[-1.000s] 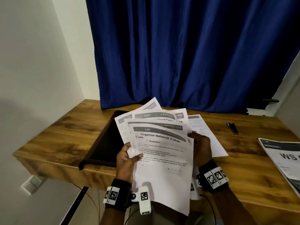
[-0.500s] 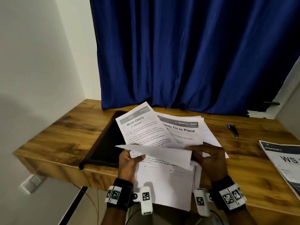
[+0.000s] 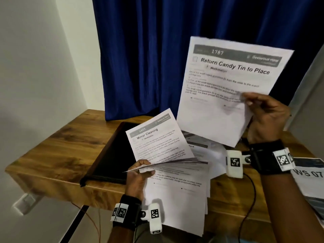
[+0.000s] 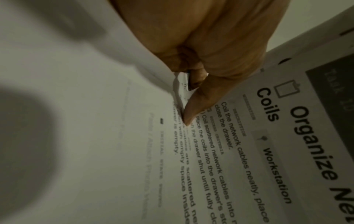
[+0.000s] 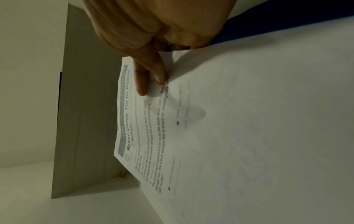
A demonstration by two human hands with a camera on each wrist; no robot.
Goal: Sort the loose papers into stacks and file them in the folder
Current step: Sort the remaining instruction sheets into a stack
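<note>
The right hand [image 3: 266, 118] pinches one sheet [image 3: 226, 88] upright, heading uppermost, while the left hand [image 3: 138, 178] clamps the fanned stack [image 3: 168, 165] above the counter [image 3: 57, 155].

Printed headings read on four task sheets and one booklet.

"1787" and "Return Candy Tin to Place", with "Workstation" beneath, are printed on the raised sheet [image 3: 226, 88] pinched by the right hand [image 3: 266, 118]. "2643", "Mirror Cleaning" and "Workstation" are carried by the tilted sheet [image 3: 157, 139] gripped by the left hand [image 3: 138, 178]. "Organize Ne…", "Coils", "Workstation" and "Coil the network cables neatly" are read on the lower sheet [image 4: 268, 151]. "WS 07" is shown on the booklet [image 3: 308, 174] at the bench's right edge.
</note>
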